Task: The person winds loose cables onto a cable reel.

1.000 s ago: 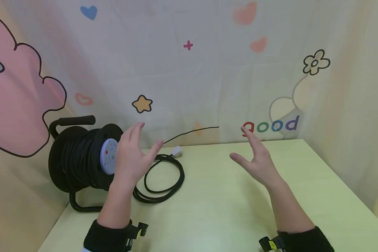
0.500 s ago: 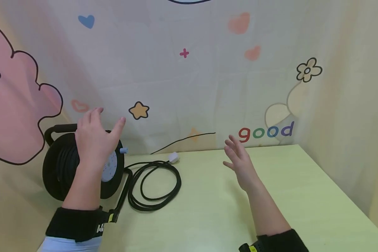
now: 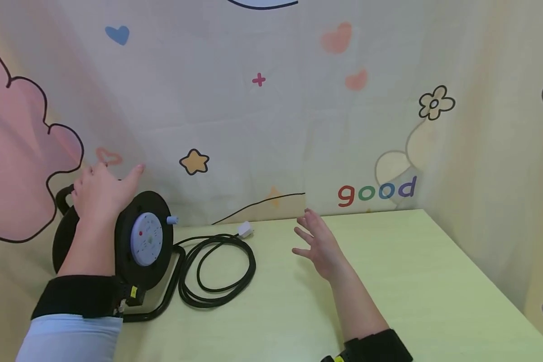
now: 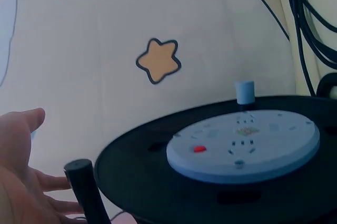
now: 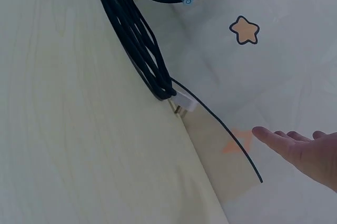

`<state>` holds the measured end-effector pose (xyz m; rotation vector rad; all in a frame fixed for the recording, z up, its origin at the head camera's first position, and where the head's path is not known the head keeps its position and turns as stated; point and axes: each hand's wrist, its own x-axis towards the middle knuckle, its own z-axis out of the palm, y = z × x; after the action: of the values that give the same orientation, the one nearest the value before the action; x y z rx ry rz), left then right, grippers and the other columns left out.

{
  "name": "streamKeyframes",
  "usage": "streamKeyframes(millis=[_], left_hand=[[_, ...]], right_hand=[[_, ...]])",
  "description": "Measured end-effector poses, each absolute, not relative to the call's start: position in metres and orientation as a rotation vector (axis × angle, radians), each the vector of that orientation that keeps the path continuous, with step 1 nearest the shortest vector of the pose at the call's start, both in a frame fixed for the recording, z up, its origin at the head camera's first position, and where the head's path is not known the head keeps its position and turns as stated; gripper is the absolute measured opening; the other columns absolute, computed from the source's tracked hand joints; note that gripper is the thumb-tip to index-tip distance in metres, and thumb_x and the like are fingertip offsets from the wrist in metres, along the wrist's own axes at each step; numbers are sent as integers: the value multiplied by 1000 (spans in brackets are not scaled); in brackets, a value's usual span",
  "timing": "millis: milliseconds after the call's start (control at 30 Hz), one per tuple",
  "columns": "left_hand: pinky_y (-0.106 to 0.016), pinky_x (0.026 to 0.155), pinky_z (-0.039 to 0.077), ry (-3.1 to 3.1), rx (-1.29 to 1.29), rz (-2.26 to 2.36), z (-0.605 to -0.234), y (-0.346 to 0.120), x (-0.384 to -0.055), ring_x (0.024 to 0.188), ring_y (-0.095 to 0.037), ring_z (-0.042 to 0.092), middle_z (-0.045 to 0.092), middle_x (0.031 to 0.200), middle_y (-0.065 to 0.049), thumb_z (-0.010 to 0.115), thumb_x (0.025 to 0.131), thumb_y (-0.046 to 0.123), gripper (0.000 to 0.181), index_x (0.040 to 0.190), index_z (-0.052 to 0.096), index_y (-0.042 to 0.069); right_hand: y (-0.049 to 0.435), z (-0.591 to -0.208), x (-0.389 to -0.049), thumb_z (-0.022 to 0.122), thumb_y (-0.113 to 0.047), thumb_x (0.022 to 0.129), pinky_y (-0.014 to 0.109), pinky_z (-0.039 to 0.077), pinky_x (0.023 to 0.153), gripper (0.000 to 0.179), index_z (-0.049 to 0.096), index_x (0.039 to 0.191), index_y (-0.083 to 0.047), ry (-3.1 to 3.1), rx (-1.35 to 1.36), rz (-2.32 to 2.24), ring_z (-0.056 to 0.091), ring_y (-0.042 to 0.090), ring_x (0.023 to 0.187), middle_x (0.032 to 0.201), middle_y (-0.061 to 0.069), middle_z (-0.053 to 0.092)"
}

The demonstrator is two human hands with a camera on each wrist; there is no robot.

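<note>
A black cable reel [image 3: 124, 251] with a pale blue socket disc [image 3: 147, 239] stands on its tube frame at the left of the table. My left hand [image 3: 103, 193] is spread over its top by the handle [image 4: 86, 192]. In the left wrist view, the thumb points up and the fingers extend behind the handle's end without curling round it. To the right of the reel lies a loose coil of black cable [image 3: 252, 269], ending in a white plug [image 3: 245, 230]. My right hand [image 3: 320, 246] hovers above the table with fingers apart, holding nothing.
The pale wooden table [image 3: 271, 311] meets a printed curtain [image 3: 262, 136] along its back edge. The reel's tube foot [image 3: 154, 312] reaches forward on the table beside the coil. A small blue knob [image 3: 172, 220] juts from the reel's face.
My left hand has moved left, from in front of the socket disc to the reel's handle. My right hand has drifted left and lower. The view has shifted slightly; the reel and coil stay put.
</note>
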<state>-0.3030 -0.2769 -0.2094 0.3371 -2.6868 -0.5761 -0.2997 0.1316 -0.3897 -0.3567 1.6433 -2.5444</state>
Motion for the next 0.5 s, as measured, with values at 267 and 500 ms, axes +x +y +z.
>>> streamKeyframes(millis=[267, 500], left_hand=[[-70, 101, 9, -2821, 481, -513, -203, -294, -310, 123, -63, 5, 6, 138, -49, 15, 79, 85, 121, 135, 26, -22], [-69, 103, 3, -2882, 613, -662, -201, -305, -315, 121, -65, -17, -28, 132, -49, 14, 89, 69, 103, 139, 9, -21]], right_hand=[[108, -397, -307, 53, -50, 95, 66, 33, 95, 79, 10, 152, -16, 1556, -292, -2518, 28, 31, 133, 149, 14, 27], [79, -409, -308, 55, -52, 93, 66, 34, 94, 84, 6, 151, -15, 1490, -247, -2462, 29, 32, 132, 150, 15, 25]])
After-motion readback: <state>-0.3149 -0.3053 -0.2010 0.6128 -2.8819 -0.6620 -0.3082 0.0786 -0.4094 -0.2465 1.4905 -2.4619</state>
